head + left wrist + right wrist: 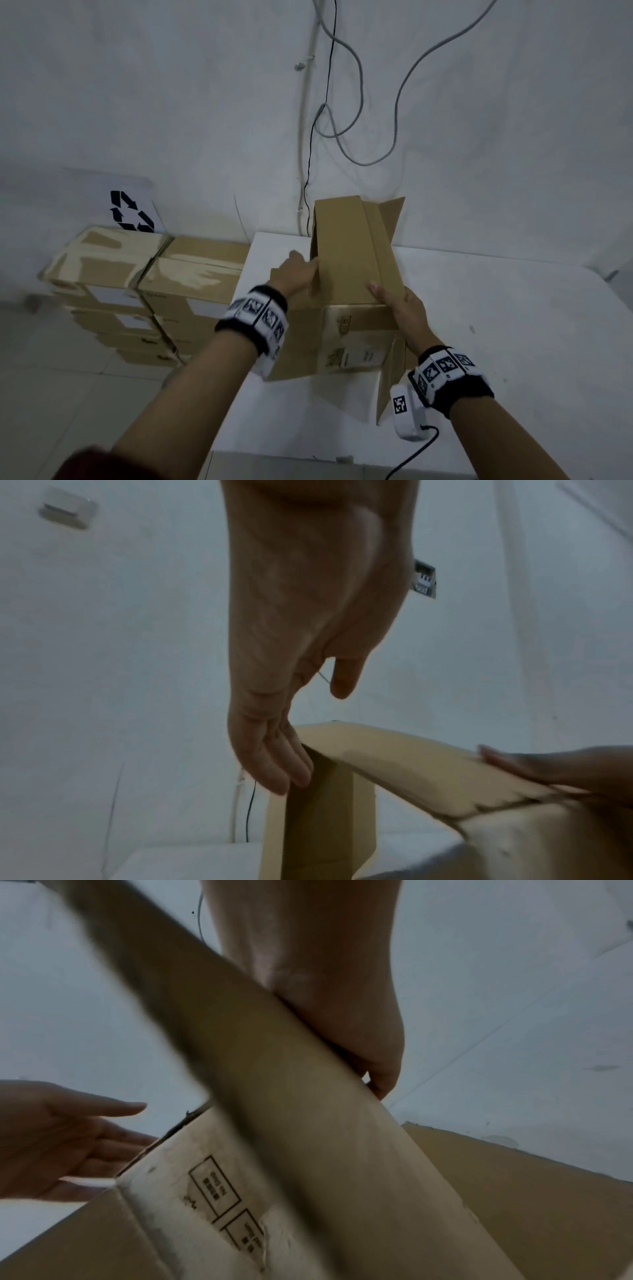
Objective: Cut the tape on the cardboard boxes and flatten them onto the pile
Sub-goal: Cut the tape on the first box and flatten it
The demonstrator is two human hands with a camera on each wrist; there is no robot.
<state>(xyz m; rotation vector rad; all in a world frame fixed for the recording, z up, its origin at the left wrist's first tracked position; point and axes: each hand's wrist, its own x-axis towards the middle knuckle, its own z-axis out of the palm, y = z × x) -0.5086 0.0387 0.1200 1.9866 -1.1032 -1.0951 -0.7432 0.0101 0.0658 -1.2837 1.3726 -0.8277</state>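
Now left hand (297, 273) flat on box (349, 260), right hand (402, 306) gripping flap.

A bare storeroom or packing area is showing here — plain white walls (171, 102) with loose grey and black cables (359, 102) hanging at upper centre, taped brown cardboard cartons (147, 274) sitting stacked at left, a white recycling-symbol sign (132, 210) leaning behind them, a white worktable (496, 325) filling lower right.

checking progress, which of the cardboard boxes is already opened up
The box on the white table, between both hands: its flaps stand open. The stacked boxes to its left remain taped shut.
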